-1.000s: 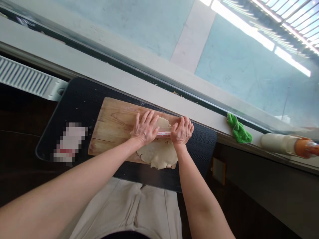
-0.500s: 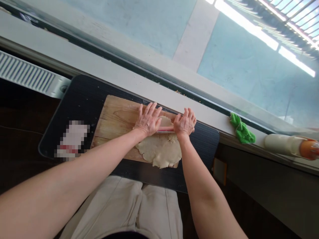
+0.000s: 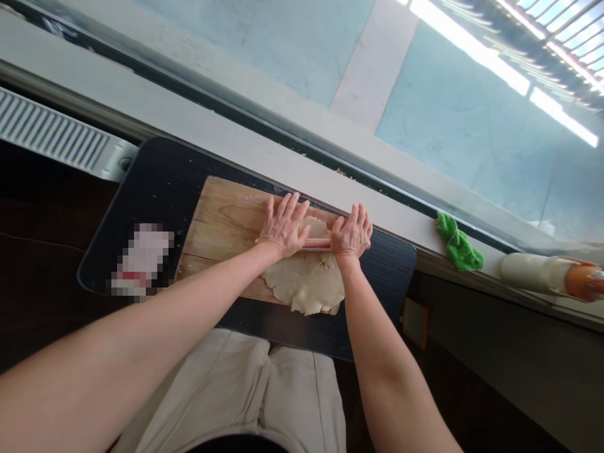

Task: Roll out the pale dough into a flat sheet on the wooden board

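A pale sheet of dough (image 3: 306, 284) with ragged edges lies on a wooden board (image 3: 221, 217), and its near edge hangs past the board. Across its far part rests a pinkish rolling pin (image 3: 317, 244), whose middle shows between my hands. My left hand (image 3: 285, 226) presses down on the pin's left part, fingers stretched forward and slightly apart. On the right part lies my right hand (image 3: 352, 233), also with its fingers extended rather than wrapped round. Both palms hide the ends of the pin.
The board sits on a black table (image 3: 146, 182) against a white windowsill (image 3: 264, 154). A blurred-out pale item (image 3: 146, 255) lies at the table's left. On the sill are a green cloth (image 3: 457, 242) and a bottle (image 3: 533, 274). A radiator (image 3: 56, 132) stands at left.
The view has shifted slightly. Both hands stay on the rolling pin with nearly the same pose, and the dough looks the same.
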The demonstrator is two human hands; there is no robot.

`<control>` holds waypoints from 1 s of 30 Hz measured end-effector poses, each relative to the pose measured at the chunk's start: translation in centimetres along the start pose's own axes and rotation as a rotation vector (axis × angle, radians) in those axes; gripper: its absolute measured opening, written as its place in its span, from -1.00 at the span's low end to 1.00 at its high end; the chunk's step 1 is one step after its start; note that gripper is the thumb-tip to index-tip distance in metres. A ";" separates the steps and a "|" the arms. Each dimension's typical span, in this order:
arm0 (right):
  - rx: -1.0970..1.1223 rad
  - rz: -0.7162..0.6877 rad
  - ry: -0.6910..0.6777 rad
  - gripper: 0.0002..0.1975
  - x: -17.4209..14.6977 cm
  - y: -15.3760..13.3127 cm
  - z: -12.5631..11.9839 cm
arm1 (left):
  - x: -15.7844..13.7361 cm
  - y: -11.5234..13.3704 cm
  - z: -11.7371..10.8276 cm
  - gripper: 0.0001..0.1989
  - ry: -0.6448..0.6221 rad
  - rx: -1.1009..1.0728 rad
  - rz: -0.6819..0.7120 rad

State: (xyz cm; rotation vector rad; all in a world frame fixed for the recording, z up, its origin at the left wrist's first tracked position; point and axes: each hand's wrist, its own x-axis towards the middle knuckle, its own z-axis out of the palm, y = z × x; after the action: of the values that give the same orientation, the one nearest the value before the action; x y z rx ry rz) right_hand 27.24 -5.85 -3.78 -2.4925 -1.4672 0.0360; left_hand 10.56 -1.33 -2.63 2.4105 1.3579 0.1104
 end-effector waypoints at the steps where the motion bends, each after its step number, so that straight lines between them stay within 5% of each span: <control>1: -0.001 -0.010 -0.011 -0.49 -1.0 0.3 -0.3 | -0.8 0.3 0.0 -0.39 -0.004 0.004 0.023; 6: 0.004 -0.057 -0.055 -0.52 -5.2 1.9 -1.2 | -4.3 1.4 0.8 -0.46 -0.027 0.005 0.112; 12: 0.077 -0.009 -0.007 -0.49 -0.2 0.5 0.2 | 0.5 -0.1 0.3 -0.35 -0.001 -0.003 -0.012; 19: 0.058 -0.093 -0.049 -0.55 -6.4 2.9 -0.9 | -4.8 1.8 0.9 -0.46 -0.022 -0.002 0.105; 26: 0.100 -0.027 0.018 -0.55 0.0 0.9 0.6 | 1.2 -0.1 0.2 -0.37 0.030 -0.006 0.030; 30: 0.067 -0.059 -0.028 -0.53 -6.3 2.5 -1.4 | -4.5 1.5 0.5 -0.44 -0.003 -0.016 0.157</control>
State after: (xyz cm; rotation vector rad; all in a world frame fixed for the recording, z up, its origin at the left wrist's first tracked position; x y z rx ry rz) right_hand 26.44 -12.72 -3.60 -2.4037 -1.5238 0.1084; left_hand 9.50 -5.92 -2.05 2.4997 1.1601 0.1577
